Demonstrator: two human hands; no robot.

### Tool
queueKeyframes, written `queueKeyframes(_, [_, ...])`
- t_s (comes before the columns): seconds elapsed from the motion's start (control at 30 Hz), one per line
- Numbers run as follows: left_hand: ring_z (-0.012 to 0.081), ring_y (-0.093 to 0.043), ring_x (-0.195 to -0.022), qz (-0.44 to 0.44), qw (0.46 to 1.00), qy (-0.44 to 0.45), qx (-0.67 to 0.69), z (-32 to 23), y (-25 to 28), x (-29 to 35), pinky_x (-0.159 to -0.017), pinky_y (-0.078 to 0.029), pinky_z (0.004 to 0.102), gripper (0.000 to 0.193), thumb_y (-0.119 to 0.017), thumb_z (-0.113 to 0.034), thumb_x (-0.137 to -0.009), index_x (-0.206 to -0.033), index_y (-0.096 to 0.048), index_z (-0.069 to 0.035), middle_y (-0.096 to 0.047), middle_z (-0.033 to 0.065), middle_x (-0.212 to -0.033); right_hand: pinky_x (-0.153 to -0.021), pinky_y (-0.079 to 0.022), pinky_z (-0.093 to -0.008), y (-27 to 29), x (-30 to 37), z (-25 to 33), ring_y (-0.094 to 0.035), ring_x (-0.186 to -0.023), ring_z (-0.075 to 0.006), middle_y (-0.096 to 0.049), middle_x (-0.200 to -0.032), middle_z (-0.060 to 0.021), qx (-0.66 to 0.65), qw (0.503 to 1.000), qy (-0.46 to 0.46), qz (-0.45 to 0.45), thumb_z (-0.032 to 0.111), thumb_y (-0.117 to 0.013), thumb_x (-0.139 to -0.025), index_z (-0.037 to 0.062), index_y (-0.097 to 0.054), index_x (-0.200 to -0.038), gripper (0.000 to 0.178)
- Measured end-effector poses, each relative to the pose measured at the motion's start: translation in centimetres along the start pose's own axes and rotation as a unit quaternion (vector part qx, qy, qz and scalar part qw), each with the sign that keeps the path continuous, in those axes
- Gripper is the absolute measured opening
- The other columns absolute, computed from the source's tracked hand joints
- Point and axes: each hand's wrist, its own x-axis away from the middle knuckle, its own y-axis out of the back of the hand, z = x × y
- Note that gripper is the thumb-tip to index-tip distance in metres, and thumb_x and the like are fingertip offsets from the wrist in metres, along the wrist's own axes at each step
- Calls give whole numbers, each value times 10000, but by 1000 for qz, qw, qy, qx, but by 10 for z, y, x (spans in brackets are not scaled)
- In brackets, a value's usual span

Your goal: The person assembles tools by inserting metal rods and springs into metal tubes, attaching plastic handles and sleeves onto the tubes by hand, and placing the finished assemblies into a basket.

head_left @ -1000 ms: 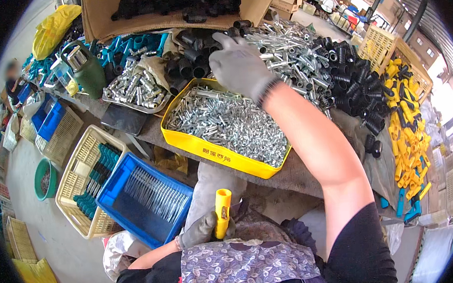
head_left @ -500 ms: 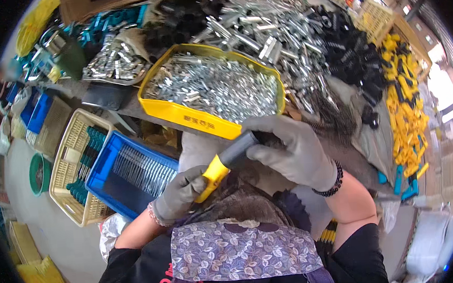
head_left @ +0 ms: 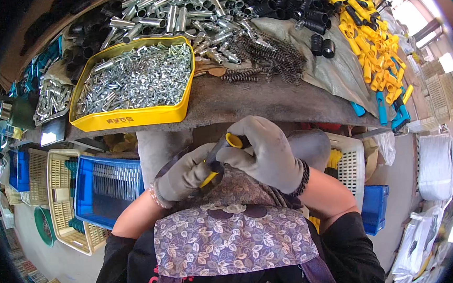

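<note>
Two gloved hands on one yellow-and-black handle (head_left: 217, 149), over the lap, just above the apron (head_left: 233, 241). Left hand (head_left: 183, 177) curls around the lower part; right hand (head_left: 267, 155) pinches the upper end, thumb against fingers, yellow rim showing. Gloves hide exact contact.

Containers: yellow tray (head_left: 156, 116) on the table, left of centre, full of small metal fasteners (head_left: 143, 76). Blue crate (head_left: 80, 189), lower left: row of slim metal rods (head_left: 116, 182). Cream crate (head_left: 97, 240) beside it: teal pieces (head_left: 72, 176). Green basin (head_left: 39, 228) further left, contents too small to tell. White crate (head_left: 352, 169), right: yellow pieces (head_left: 334, 158).

Edges: table front edge (head_left: 220, 122) runs just beyond the hands; tray's front wall near it. Dark tabletop (head_left: 218, 97) shows between tray and springs (head_left: 281, 61). Blue crate near left forearm; white crate near right forearm.
</note>
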Motion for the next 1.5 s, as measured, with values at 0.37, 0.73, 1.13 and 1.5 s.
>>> queueKeyframes(0.37, [48, -454, -559, -185, 963, -89, -174, -13, -13, -11, -499, -359, 198, 584, -541, -509, -955, -1329, -506, -62, -523, -37, -718, -822, -499, -413, 59, -85, -102, -614, -939, -286, -665, -977, -90, 365, 924, 70, 91, 149, -596, -880, 117, -676, -999, 147])
queueKeyframes(0.73, [258, -531, -875, -256, 894, -119, -349, -28, -14, -12, -804, -384, 343, 635, -425, -585, -954, -1216, -614, -39, -601, 100, -959, -820, -486, -422, 54, -107, -126, -627, -935, -340, -671, -914, -153, 235, 971, -51, -15, 176, -609, -891, 65, -653, -1027, 182])
queueKeyframes(1.13, [168, -519, -1086, -166, 931, -100, -309, -30, -15, 6, -948, -407, 310, 710, -512, -579, -928, -1342, -496, -2, -572, 67, -1208, -851, -497, -292, 60, -59, -26, -632, -970, -134, -685, -1006, -91, -46, 992, -3, 121, 20, -684, -822, 18, -655, -1030, 209])
queueKeyframes(1.5, [80, -536, -938, -30, 951, -53, -302, -20, -6, -20, -808, -452, 233, 715, -632, -508, -894, -1364, -477, 9, -598, 6, -1091, -806, -522, -385, 94, 4, -16, -641, -905, -326, -658, -995, -113, 13, 999, 32, 34, 77, -663, -848, 69, -606, -1087, 246])
